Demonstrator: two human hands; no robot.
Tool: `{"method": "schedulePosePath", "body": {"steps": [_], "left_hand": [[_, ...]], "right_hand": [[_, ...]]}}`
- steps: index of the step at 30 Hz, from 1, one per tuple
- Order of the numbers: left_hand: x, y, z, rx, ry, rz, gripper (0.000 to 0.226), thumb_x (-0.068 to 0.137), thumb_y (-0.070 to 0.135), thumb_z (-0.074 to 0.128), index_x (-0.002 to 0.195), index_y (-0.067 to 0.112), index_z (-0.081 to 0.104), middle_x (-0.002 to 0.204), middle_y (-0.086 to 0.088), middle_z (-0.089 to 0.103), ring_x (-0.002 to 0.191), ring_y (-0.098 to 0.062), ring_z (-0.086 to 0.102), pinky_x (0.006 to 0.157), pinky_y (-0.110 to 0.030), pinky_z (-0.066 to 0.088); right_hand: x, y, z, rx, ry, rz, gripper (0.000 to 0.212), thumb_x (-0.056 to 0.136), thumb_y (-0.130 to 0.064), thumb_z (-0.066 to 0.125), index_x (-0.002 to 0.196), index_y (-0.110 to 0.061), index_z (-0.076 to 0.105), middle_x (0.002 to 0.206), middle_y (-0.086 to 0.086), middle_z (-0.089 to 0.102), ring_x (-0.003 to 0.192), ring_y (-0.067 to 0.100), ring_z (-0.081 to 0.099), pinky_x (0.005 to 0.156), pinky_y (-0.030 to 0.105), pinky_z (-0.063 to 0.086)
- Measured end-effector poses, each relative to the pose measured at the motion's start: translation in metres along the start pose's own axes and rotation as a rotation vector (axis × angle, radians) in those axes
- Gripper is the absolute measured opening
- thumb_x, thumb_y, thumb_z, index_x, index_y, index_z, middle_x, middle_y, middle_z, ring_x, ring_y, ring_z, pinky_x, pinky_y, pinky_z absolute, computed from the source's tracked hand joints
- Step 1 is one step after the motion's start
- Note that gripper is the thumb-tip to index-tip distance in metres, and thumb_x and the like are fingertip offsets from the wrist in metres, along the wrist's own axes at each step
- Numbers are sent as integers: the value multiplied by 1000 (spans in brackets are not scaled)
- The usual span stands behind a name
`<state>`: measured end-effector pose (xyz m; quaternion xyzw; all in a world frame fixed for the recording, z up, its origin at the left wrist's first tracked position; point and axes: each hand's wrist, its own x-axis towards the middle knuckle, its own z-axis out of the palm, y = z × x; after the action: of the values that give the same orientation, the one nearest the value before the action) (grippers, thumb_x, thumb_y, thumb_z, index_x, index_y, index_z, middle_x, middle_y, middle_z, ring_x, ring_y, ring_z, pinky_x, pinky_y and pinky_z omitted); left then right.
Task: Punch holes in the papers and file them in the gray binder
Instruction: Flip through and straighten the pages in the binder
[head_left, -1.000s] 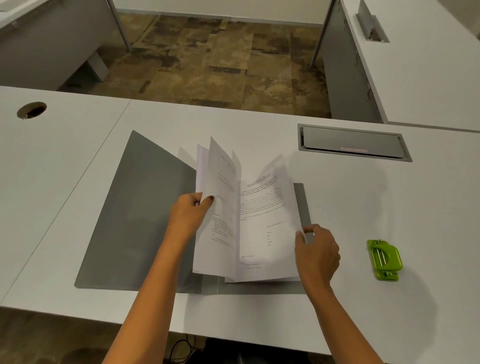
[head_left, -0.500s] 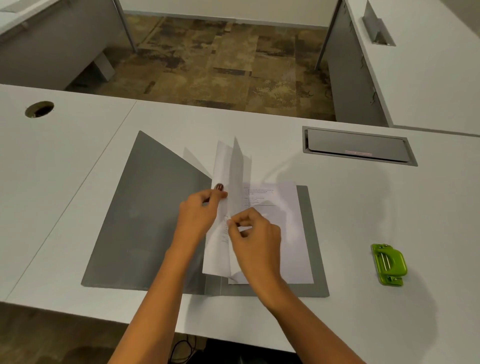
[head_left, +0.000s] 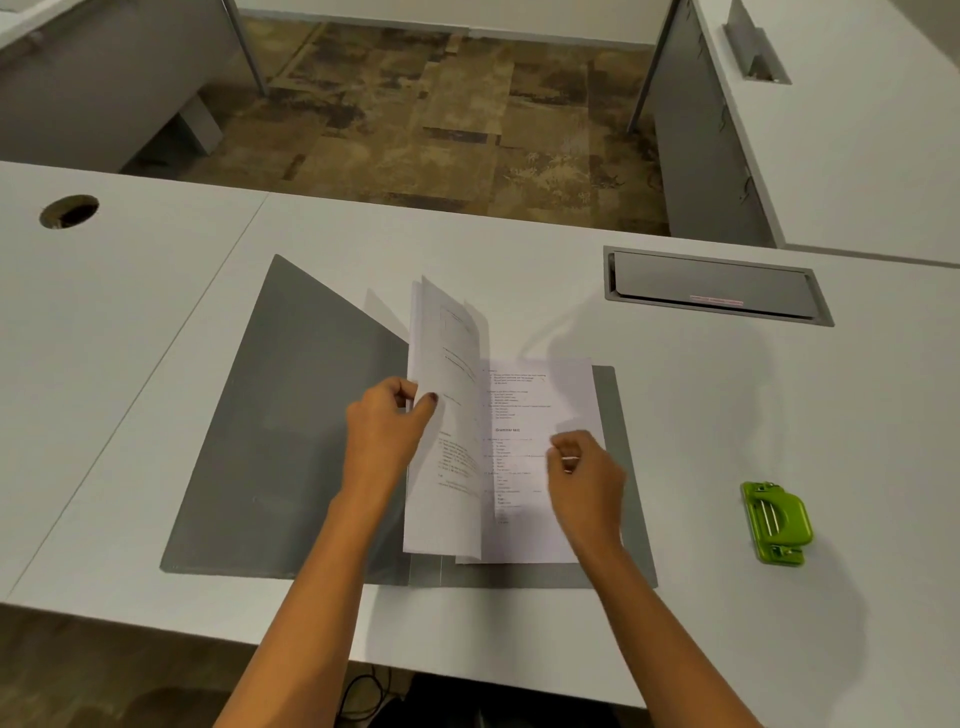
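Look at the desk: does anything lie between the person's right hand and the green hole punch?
Nothing visible does. The right hand rests over the printed sheet in the open gray binder. The green hole punch sits to its right, with only bare white desk between them.

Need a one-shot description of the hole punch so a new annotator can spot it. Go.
Start at the white desk, where the open gray binder lies in front of the person. Look to the right of the binder, past the right hand, below the gray cable hatch. The hole punch sits alone there, untouched: small, bright green, the only coloured thing on the desk.
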<state>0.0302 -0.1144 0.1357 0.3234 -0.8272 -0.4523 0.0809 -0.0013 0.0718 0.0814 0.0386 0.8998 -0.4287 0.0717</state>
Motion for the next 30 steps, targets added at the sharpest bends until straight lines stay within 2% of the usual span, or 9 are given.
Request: {"method": "schedulePosePath", "body": {"steps": [2, 4, 7, 11, 16, 20, 26, 28, 30], "left_hand": [[1, -1, 1, -11, 0, -3, 16, 89, 22, 61, 82, 8, 57, 82, 1, 58, 60, -8, 51, 42, -8, 38], [0, 0, 3, -16, -2, -4, 17, 90, 22, 61, 83, 8, 55, 81, 2, 55, 60, -7, 50, 42, -6, 38], [0, 0, 4, -24, 0, 4, 17, 89, 22, 61, 82, 8, 54, 84, 1, 57, 60, -7, 50, 43, -4, 38], [0, 0, 3, -31, -2, 9, 16, 90, 21, 61, 83, 8, 54, 85, 0, 59, 62, -7, 51, 45, -4, 39], [0, 1, 3, -33, -12, 5, 17, 90, 22, 61, 82, 9, 53, 84, 1, 58, 64, -7, 53, 44, -5, 39], [0, 1, 4, -43, -20, 0, 17, 89, 22, 61, 80, 10, 53, 81, 3, 57, 63, -7, 52, 43, -4, 38], [-1, 0, 3, -34, -22, -4, 16, 90, 22, 60, 83, 9, 53, 87, 1, 58, 64, -7, 53, 41, -2, 37], [-1, 0, 3, -37, -25, -3, 16, 90, 22, 60, 83, 9, 53, 86, 2, 58, 64, -6, 53, 42, -3, 38], [-2, 0, 3, -39, -28, -4, 17, 90, 22, 60, 83, 9, 52, 85, 3, 57, 64, -6, 53, 42, -2, 38]], "right_hand": [[10, 29, 1, -104, 57, 132, 21, 89, -14, 60, 110, -8, 60, 112, 12, 64, 96, 21, 61, 83, 26, 49], [14, 53, 4, -233, 42, 258, 33, 88, -20, 61, 118, -6, 54, 122, 16, 57, 109, 30, 56, 90, 35, 49], [12, 71, 9, -433, -16, 384, 58, 84, -35, 66, 127, -3, 43, 128, 20, 47, 112, 34, 50, 90, 37, 49], [13, 75, 15, -439, 5, 402, 73, 78, -39, 72, 130, 0, 37, 128, 22, 47, 110, 38, 54, 90, 40, 50], [21, 74, 18, -316, 16, 449, 68, 75, -28, 77, 126, 3, 43, 124, 23, 56, 109, 39, 59, 92, 43, 50], [22, 67, 19, -463, 15, 513, 69, 76, -36, 75, 125, 0, 44, 125, 22, 51, 111, 37, 53, 92, 43, 48], [25, 64, 21, -312, 46, 483, 72, 72, -19, 80, 127, 1, 39, 121, 25, 53, 100, 39, 61, 84, 43, 53], [25, 66, 21, -277, 63, 471, 65, 76, -18, 77, 127, 1, 42, 120, 23, 58, 103, 40, 61, 85, 45, 53], [23, 68, 17, -258, 113, 438, 46, 81, -21, 71, 118, 0, 53, 115, 21, 62, 102, 38, 61, 85, 46, 52]]}}
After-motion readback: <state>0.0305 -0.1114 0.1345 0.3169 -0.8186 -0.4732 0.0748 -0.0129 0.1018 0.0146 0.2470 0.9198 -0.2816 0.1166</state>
